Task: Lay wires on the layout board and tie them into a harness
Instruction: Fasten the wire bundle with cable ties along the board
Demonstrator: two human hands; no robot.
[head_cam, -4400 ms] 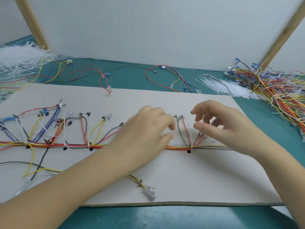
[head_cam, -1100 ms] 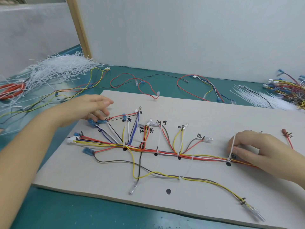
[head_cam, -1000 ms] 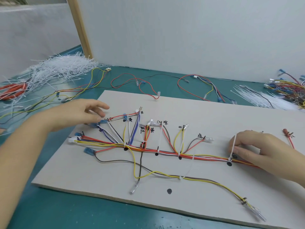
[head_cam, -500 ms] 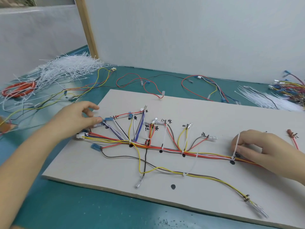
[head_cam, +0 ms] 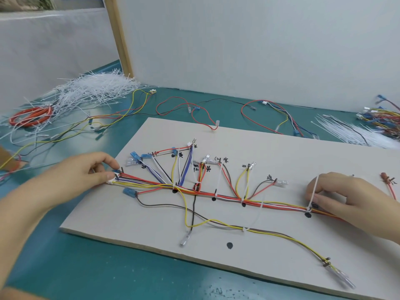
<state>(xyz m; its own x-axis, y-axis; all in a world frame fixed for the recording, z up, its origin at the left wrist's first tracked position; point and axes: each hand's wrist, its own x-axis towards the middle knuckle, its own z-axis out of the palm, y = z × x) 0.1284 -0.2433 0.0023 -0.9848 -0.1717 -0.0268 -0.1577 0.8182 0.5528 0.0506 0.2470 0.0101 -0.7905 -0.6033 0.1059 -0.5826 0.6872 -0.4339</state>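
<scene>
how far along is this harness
Mostly laid: wires run along the board, and the trunk has white ties at several dots. In hand: the left hand pinches the white connector at the trunk's left end, and the right hand holds the rightmost tie. Left: long tie tails uncut, and the lower dot has no tie.

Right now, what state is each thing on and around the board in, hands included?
Left hand: pinching the white connector at the trunk's left end.
Right hand: pressing the trunk, holding a cable tie.
Trunk: tied at several points.
Cable tie: looped, tail uncut.
Board: flat on the table.
Loose ties: piled, unused.
</scene>
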